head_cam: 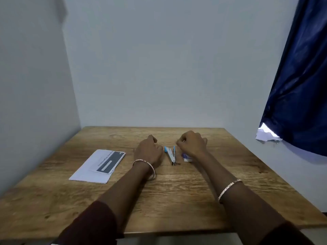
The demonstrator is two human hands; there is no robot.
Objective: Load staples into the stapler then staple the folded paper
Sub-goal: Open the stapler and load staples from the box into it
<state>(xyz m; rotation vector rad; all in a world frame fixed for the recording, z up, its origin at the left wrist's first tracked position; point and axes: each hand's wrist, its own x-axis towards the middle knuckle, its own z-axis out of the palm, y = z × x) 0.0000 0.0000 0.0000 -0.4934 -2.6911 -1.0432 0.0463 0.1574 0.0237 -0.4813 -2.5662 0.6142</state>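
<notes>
A small stapler [171, 155] lies hinged open in a V at the table's middle, its blue-tipped arms pointing away from me. My left hand [149, 150] rests on the table just left of it, fingers curled against the blue end of the left arm; whether it grips that arm is hidden. My right hand [192, 144] hovers just right of the stapler, fingertips pinched on a tiny pale strip that looks like staples. Below that hand a small blue and white staple box [187, 157] is partly covered. The folded paper [99, 166], white with a dark printed panel, lies to the left.
The wooden table [177, 200] stands in a corner, with pale walls at the left and back. A dark blue curtain [300, 85] hangs at the right, above the table's right edge. Both wrists wear thin bangles.
</notes>
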